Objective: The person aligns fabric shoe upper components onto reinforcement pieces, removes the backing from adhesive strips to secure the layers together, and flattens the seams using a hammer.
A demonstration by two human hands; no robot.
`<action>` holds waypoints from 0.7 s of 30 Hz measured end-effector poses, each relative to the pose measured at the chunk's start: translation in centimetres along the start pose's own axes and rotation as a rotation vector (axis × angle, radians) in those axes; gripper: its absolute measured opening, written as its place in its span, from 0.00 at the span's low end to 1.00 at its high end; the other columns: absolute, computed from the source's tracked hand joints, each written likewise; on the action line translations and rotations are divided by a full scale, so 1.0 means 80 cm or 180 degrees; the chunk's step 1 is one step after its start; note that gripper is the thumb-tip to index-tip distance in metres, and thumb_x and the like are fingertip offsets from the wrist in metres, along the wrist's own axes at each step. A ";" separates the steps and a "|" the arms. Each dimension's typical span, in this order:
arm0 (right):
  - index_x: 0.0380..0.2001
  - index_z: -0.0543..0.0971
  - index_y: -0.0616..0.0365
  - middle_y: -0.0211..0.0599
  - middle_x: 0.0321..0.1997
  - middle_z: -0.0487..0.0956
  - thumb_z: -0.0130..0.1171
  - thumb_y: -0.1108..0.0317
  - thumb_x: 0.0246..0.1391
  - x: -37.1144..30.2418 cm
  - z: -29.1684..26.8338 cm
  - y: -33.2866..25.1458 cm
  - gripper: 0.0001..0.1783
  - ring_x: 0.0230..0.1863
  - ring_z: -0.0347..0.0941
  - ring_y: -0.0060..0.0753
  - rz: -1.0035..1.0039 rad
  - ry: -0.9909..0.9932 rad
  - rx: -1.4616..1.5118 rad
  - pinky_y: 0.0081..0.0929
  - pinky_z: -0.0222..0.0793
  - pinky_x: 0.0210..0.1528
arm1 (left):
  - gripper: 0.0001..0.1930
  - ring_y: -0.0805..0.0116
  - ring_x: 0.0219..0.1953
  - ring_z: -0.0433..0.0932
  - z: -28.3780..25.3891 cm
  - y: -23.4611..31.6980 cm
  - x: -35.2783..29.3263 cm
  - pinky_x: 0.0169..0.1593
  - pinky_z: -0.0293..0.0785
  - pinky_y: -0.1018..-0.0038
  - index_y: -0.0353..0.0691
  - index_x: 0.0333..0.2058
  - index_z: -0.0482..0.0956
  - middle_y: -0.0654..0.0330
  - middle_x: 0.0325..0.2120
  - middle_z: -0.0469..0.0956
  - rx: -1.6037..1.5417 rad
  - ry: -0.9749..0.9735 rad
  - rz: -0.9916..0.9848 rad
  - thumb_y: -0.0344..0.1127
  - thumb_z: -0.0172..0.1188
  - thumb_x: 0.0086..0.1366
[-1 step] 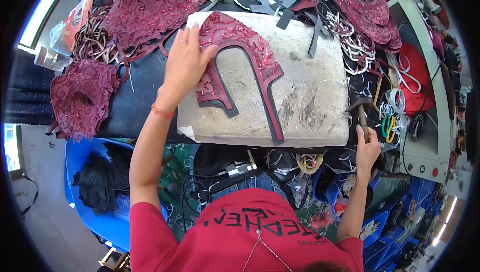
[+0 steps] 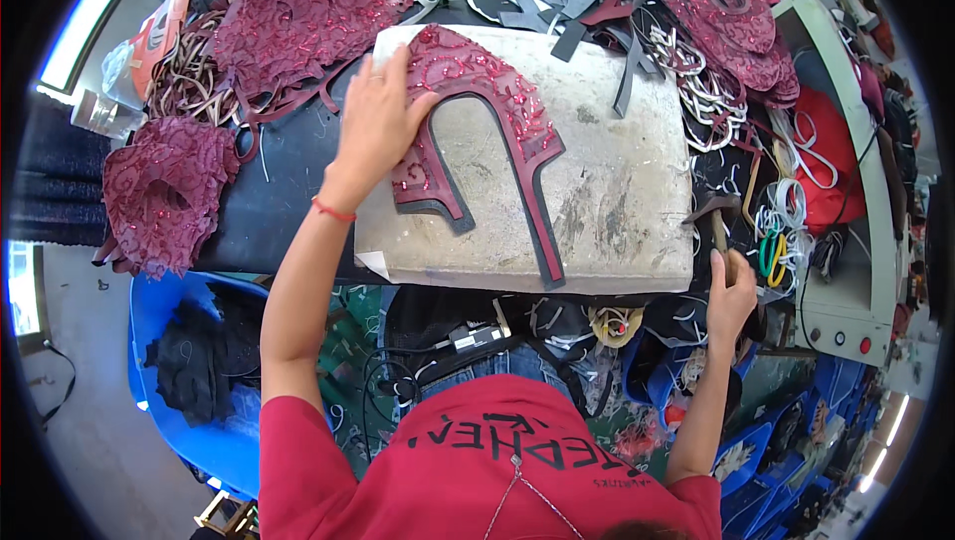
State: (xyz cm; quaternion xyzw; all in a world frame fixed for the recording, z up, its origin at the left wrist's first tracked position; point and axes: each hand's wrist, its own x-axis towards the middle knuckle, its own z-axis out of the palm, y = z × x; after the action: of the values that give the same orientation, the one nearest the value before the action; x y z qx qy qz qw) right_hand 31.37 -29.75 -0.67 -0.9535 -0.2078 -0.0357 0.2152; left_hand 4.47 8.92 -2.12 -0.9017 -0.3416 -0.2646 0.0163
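A dark red sequined shoe upper [image 2: 476, 71], U-shaped with dark trim along its edges, lies on a worn pale board [image 2: 597, 167]. My left hand [image 2: 383, 122] rests at its upper left edge, the fingers stretched out and the thumb reaching over the sequined fabric. Off the board's lower right corner, my right hand [image 2: 731, 291] is closed round the wooden handle of a hammer [image 2: 718, 210]. The hammer's dark head points away from me, low beside the board.
Stacked red lace pieces [image 2: 308, 18] lie behind on the left, with another pile [image 2: 164, 197] nearer me. Grey strips [image 2: 567, 3] overlap the board's far edge. White straps [image 2: 708, 92] and a pale machine frame [image 2: 846, 202] stand right. A blue bin [image 2: 189, 431] sits below left.
My left hand has shifted very slightly to the right along the upper. The hammer's head has tipped a little to the left.
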 end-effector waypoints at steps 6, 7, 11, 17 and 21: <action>0.58 0.68 0.54 0.45 0.61 0.67 0.72 0.67 0.40 0.029 -0.035 -0.188 0.39 0.63 0.60 0.45 -0.2413 0.0538 0.0712 0.37 0.55 0.63 | 0.24 0.64 0.40 0.76 -0.044 0.052 0.016 0.46 0.73 0.72 0.36 0.55 0.67 0.55 0.36 0.74 -0.2411 0.0349 -0.0322 0.21 0.58 0.59; 0.58 0.68 0.57 0.43 0.63 0.65 0.74 0.66 0.36 0.037 -0.046 -0.224 0.43 0.65 0.58 0.44 -0.2900 0.0643 0.0871 0.36 0.52 0.65 | 0.24 0.72 0.36 0.75 -0.057 0.069 0.022 0.43 0.75 0.75 0.36 0.55 0.68 0.59 0.35 0.74 -0.2385 0.0590 0.0078 0.18 0.56 0.59; 0.51 0.76 0.49 0.41 0.47 0.77 0.69 0.63 0.39 0.067 -0.034 -0.345 0.31 0.50 0.72 0.41 -0.4228 -0.0197 0.0451 0.33 0.65 0.55 | 0.24 0.66 0.42 0.77 -0.108 0.095 0.014 0.50 0.72 0.71 0.33 0.54 0.69 0.54 0.41 0.76 -0.1933 0.0682 0.0790 0.19 0.60 0.57; 0.42 0.80 0.55 0.45 0.34 0.82 0.60 0.50 0.50 0.252 -0.049 -0.315 0.22 0.35 0.79 0.44 -0.2633 0.0742 0.1646 0.38 0.73 0.41 | 0.21 0.62 0.54 0.70 -0.149 0.042 -0.034 0.58 0.66 0.67 0.33 0.55 0.67 0.54 0.51 0.70 -0.2213 0.1710 -0.0707 0.24 0.56 0.63; 0.37 0.80 0.61 0.39 0.31 0.81 0.61 0.59 0.52 0.424 -0.038 -0.201 0.16 0.33 0.75 0.28 -0.1454 0.2054 0.1470 0.26 0.69 0.37 | 0.19 0.61 0.54 0.70 -0.129 0.020 -0.078 0.57 0.67 0.67 0.33 0.54 0.69 0.53 0.50 0.71 -0.1919 0.0676 -0.1075 0.23 0.54 0.64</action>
State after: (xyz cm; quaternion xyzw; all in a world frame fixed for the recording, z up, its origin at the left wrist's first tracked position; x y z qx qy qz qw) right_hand 55.76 -4.94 13.81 -0.7504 -0.3375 -0.3302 0.4625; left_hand -3.21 1.72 3.94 -0.7643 -0.3888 -0.4446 -0.2589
